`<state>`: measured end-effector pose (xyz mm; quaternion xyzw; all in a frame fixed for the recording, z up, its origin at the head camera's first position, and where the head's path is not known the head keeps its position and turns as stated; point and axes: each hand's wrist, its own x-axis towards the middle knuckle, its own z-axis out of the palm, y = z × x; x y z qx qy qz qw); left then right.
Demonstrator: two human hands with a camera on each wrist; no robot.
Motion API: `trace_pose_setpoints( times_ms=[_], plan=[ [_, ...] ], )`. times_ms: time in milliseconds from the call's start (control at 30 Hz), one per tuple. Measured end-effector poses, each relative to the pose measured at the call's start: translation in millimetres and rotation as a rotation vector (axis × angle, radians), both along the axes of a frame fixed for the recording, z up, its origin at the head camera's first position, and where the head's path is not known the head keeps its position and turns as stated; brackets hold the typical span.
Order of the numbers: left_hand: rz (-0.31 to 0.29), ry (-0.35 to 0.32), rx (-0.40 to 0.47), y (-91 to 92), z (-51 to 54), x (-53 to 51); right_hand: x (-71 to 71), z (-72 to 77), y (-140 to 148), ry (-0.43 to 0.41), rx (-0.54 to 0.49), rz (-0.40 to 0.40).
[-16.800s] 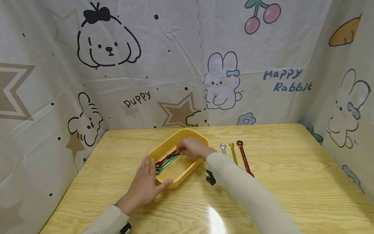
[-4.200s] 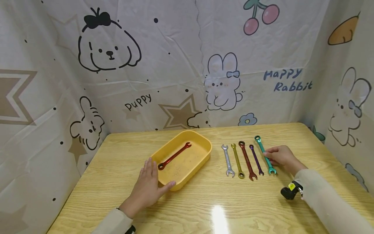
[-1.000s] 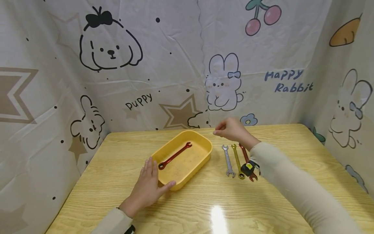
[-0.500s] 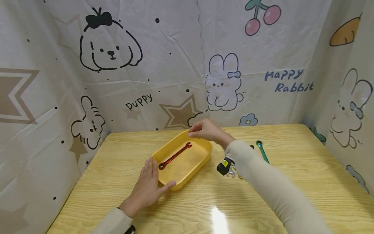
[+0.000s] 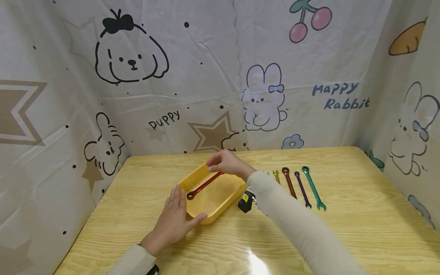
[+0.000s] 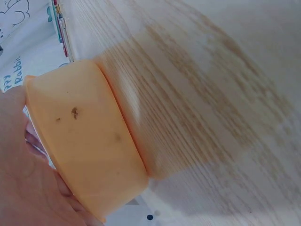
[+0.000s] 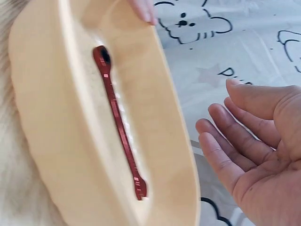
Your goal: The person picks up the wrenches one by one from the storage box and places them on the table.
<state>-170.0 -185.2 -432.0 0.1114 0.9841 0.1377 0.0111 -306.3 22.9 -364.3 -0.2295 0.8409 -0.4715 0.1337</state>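
In the head view a yellow plastic tray (image 5: pixel 225 206) stands slantwise on the table. My left hand (image 5: pixel 168 219) rests against its left end, fingers straight on the rim and thumb spread along the near corner; the left wrist view shows this hand (image 6: pixel 23 165) at the tray's edge. Inside the tray lies one red combination wrench (image 5: pixel 205 186). My right hand (image 5: pixel 228 162) hovers over the tray's far side, just above the wrench's open end. In the right wrist view that hand (image 7: pixel 254 141) has loosely bent, parted fingers and holds nothing.
Right of the tray, a row of wrenches lies on the wooden table (image 5: pixel 364 214): yellow (image 5: pixel 276 176), dark red (image 5: pixel 289 183), purple (image 5: pixel 303 190) and green (image 5: pixel 314 188). My right sleeve covers part of the row. A printed cloth (image 5: pixel 206 84) hangs behind.
The green wrench, earlier in my right hand, lies in the row. Empty, that hand has moved left from the wrenches to above the tray. My left hand has stayed at the tray.
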Motion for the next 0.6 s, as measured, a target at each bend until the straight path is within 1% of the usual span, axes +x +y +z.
trace_pose_setpoints(
  times_ms=[67, 167, 267, 367, 500, 600],
  plan=[
    [-0.001, -0.001, 0.003, 0.6, 0.7, -0.5, 1.0, -4.1, -4, -0.005, 0.012, 0.003],
    [-0.005, 0.005, 0.002, 0.7, 1.8, -0.4, 2.5, -11.2, -10, 0.02, 0.029, 0.0],
    [-0.006, 0.014, -0.004, 0.5, 2.4, -0.2, 3.7, -19.2, -16, 0.071, 0.052, 0.002],
    [-0.005, 0.021, -0.002, 0.4, 2.6, 0.2, 3.2, -30.0, -22, 0.13, 0.073, 0.02],
    [0.001, 0.022, 0.008, 0.8, 2.4, 0.8, 2.8, -43.2, -30, 0.167, 0.09, 0.032],
    [0.01, 0.018, 0.011, 1.2, 2.2, 1.0, 3.1, -49.9, -35, 0.193, 0.114, 0.038]
  ],
)
